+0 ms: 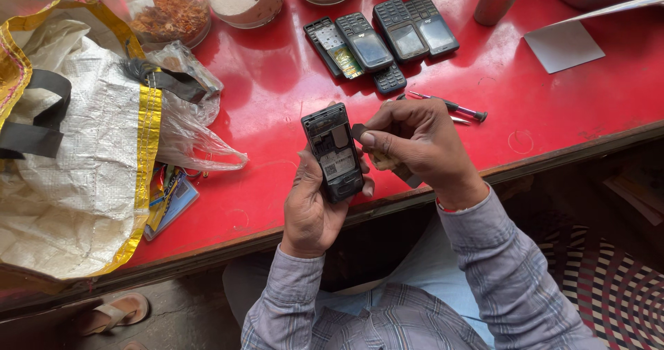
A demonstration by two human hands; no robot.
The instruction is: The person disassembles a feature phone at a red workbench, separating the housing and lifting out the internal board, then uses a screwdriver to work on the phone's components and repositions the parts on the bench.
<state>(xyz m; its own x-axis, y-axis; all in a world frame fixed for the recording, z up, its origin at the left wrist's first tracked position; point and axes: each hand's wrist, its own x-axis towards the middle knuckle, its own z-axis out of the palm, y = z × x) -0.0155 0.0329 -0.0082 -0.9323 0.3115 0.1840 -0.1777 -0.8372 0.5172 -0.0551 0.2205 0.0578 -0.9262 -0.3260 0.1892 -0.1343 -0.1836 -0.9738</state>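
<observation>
Back-off phone (333,151) gripped in left hand (312,208), centre frame over red table (277,80) edge. Right hand (415,142) pinching small dark card (359,132) at phone's 3 o'clock (slot side). Seating step, apparently; next needs careful alignment. Spare phones (387,35) at 12 o'clock.

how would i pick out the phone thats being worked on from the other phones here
Start at the red table; a row of dark keypad phones lies flat near its far edge. The opened phone is nearer, at the front edge, held upright in the left hand. Alone, it shows bare insides, its back cover off.
</observation>
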